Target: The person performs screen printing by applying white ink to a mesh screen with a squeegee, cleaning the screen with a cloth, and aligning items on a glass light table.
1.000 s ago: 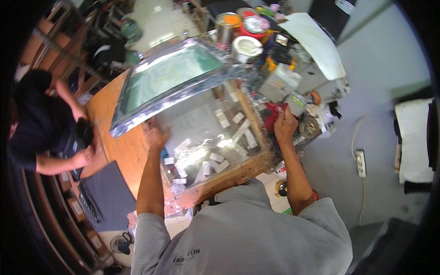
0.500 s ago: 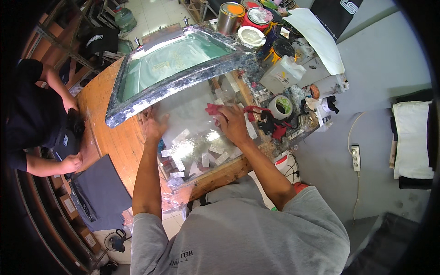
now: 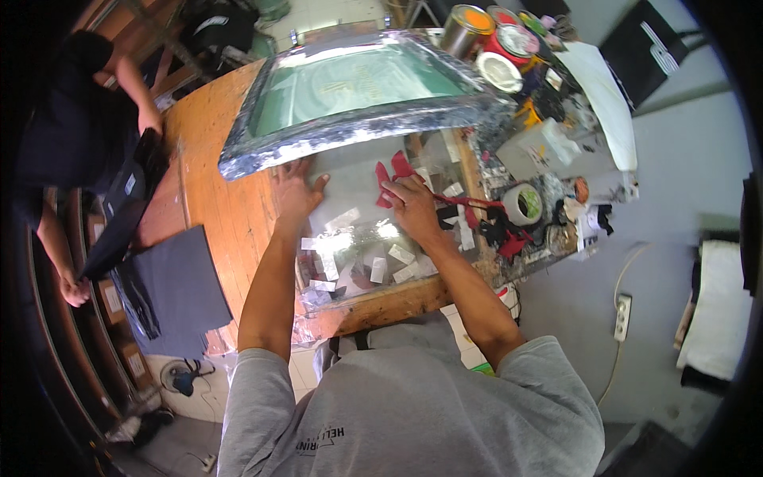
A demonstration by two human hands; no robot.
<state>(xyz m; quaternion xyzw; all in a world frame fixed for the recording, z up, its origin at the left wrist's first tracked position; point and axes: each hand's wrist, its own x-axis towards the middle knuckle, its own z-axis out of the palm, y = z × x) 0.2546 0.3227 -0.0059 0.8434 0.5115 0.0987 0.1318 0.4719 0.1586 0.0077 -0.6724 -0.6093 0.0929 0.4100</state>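
Observation:
Under the raised screen printing frame (image 3: 266, 151), with its dark paint-smeared border and green mesh, lies a clear glossy sheet (image 3: 350, 199) over the wooden table. My left hand (image 3: 298, 191) rests at the sheet's left edge, fingers spread, their tips partly under the frame's near rail. A red cloth (image 3: 404, 164) is bunched beneath the fingers of my right hand (image 3: 412, 208), which presses it against the sheet's right part. Several white label-like pieces (image 3: 377, 269) show in the sheet's near half, around bright reflections.
At the right stand paint cans (image 3: 469, 30), a translucent jug (image 3: 540, 147), a roll of tape (image 3: 522, 204) and red straps (image 3: 509, 238). Black fabric (image 3: 171, 286) lies on the table's left end. Beyond it a co-worker (image 3: 75, 119) handles a black garment (image 3: 127, 199).
The whole view has shifted. The red cloth, bunched before, now spreads wider beyond my right fingers. My left hand stays at the sheet's edge. The co-worker's near hand has dropped, stretching the black garment downward.

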